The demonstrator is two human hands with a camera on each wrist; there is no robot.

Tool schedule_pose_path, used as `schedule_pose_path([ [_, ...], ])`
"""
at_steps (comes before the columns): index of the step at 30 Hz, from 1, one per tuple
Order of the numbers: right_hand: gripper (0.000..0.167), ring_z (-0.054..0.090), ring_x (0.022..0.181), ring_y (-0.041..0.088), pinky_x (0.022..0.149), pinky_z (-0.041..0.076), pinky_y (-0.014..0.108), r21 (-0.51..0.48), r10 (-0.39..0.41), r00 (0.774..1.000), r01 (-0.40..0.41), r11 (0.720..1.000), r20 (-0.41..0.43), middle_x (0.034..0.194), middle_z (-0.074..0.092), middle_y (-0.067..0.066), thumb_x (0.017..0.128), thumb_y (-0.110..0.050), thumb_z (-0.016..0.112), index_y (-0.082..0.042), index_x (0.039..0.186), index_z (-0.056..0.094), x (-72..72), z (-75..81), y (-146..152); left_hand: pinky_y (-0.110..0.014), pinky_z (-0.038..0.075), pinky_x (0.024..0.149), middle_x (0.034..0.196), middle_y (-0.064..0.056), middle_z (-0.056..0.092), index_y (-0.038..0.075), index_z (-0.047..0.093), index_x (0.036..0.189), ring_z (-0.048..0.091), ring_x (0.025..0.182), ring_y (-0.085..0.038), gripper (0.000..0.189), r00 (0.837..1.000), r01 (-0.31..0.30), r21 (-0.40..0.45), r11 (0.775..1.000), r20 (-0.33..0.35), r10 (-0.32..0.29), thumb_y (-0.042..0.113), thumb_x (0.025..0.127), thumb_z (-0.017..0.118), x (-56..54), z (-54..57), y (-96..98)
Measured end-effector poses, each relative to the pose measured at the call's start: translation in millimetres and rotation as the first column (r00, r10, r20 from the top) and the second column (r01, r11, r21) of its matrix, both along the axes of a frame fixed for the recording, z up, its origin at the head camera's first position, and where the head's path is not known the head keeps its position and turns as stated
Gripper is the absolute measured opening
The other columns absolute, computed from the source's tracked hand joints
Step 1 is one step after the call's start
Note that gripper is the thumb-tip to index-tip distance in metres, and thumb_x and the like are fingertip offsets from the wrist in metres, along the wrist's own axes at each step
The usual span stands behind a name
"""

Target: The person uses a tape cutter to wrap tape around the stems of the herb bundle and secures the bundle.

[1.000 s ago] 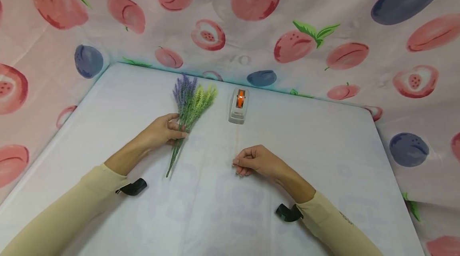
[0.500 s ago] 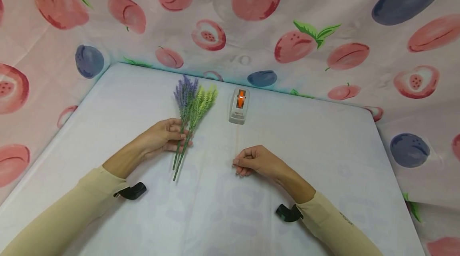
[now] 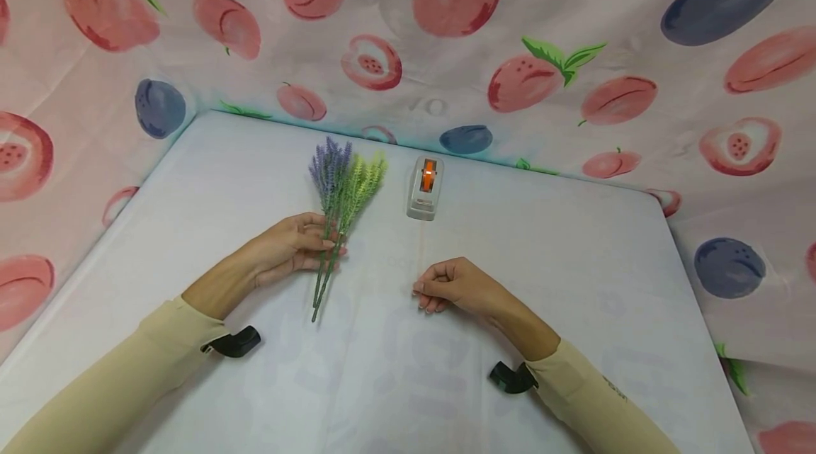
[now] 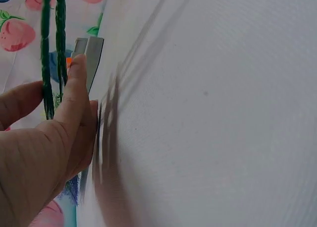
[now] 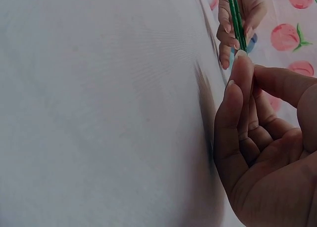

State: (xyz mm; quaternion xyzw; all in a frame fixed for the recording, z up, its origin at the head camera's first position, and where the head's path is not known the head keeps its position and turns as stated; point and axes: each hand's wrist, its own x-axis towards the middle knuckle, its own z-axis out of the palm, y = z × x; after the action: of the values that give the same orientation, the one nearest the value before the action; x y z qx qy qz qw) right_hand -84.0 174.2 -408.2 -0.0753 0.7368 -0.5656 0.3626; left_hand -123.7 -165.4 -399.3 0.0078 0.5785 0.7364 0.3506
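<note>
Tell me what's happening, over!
Left hand holding purple and yellow-green artificial flowers. Right hand pinching faint tape strip. Grey-orange tape dispenser beyond, not blocking.

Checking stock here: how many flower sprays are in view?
2: the purple spray and, to its right, the yellow-green spray, both in the left hand. Overlaps may hide more.

Across the tabletop (image 3: 574,241), a hand could pass along the right edge to the far right corner, or beside the left edge to the far left corner. Toward the far edge's middle, the flowers (image 3: 362,188) in the left hand (image 3: 287,248) and the tape dispenser (image 3: 423,197) leave a narrow gap; a faint strip (image 3: 421,245), apparently tape, hinders sideways crossing before the right hand (image 3: 455,285).
</note>
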Motion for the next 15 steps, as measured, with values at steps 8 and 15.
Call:
schedule_pose_path([
  [8, 0.022, 0.068, 0.073, 0.014, 0.069, 0.058, 0.025, 0.012, 0.008, 1.0, -0.008, 1.0, -0.006, 0.084, 0.074, 0.008, 0.098, -0.014, 0.068, 0.007, 0.104, 0.071, 0.5, 1.1, 0.1, -0.046, 0.052, 0.1, 0.146, -0.035, 0.043, -0.001, 0.024, 0.153, 0.064, 0.12, -0.029, 0.062, 1.0, -0.007, -0.005, 1.0, 0.001, 0.007, -0.01, 0.099, 0.053, 0.1, -4.2, 1.4],
  [15, 0.022, 0.068, 0.072, 0.013, 0.069, 0.057, 0.025, 0.014, 0.012, 1.0, -0.012, 1.0, -0.012, 0.083, 0.074, 0.007, 0.098, -0.015, 0.069, 0.006, 0.104, 0.071, 0.7, 1.9, -0.7, -0.048, 0.057, 0.091, 0.14, -0.033, 0.051, 0.009, 0.012, 0.163, 0.07, 0.107, -0.026, 0.075, 0.999, 0.032, -0.064, 0.997, 0.006, -0.032, -0.005, 0.101, 0.053, 1.8, -2.0, 2.5],
])
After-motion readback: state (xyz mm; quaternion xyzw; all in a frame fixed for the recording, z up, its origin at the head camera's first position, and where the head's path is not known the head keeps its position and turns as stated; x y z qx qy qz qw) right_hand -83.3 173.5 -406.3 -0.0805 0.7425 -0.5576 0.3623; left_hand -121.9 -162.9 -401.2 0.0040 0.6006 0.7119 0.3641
